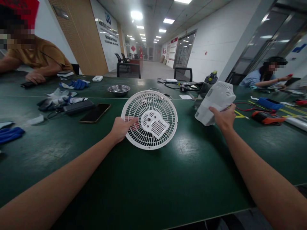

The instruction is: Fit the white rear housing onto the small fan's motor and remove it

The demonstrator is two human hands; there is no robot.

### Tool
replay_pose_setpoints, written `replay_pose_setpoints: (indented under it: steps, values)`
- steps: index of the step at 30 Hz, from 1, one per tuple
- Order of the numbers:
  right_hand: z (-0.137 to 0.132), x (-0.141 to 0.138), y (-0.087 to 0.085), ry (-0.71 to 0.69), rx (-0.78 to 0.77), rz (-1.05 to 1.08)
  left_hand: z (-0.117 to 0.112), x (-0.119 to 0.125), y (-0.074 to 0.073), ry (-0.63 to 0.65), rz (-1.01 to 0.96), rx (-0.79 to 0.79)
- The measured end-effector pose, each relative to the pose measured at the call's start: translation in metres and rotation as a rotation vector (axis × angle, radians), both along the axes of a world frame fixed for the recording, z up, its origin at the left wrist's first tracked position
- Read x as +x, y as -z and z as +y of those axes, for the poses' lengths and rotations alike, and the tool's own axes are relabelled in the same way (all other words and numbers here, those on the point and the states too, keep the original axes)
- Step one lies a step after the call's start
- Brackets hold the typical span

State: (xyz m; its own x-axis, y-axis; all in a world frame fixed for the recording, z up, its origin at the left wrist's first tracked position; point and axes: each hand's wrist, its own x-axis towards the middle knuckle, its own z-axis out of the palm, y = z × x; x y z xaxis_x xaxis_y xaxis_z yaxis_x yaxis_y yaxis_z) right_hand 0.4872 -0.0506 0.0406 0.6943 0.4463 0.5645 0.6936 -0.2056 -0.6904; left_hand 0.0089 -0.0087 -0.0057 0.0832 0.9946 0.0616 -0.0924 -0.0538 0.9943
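My left hand point(122, 127) grips the left rim of a round white fan grille point(157, 123), thumb on its front and fingers behind the bars. The grille is tilted up and faces me, with a slotted plate at its centre. Off to the right, my right hand point(225, 118) is closed around a white plastic fan motor housing point(213, 100) with vent slots at its upper end. The housing leans to the right and is apart from the grille. Whether its lower end touches the table cannot be made out.
On the green table point(148, 179) lie a phone point(95, 113), a steel bowl point(119, 89), gloves point(57, 99) and a dark case point(78, 107). An orange multimeter point(267, 117) with leads is at the right. One person point(40, 54) sits far left, another point(262, 75) far right.
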Motion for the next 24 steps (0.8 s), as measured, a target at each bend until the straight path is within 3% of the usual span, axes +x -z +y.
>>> replay_pose_setpoints:
  steps: [11,18,24]
  values:
    - [0.005,0.013,0.002,-0.09,0.259,-0.031,-0.003,0.0,-0.004,-0.002,-0.007,-0.021]
    - [0.011,0.023,0.004,-0.195,0.328,0.001,-0.003,0.003,-0.006,-0.027,-0.037,-0.067]
    - [0.014,0.026,0.007,-0.241,0.3,0.003,-0.003,0.002,-0.007,-0.007,-0.031,-0.06]
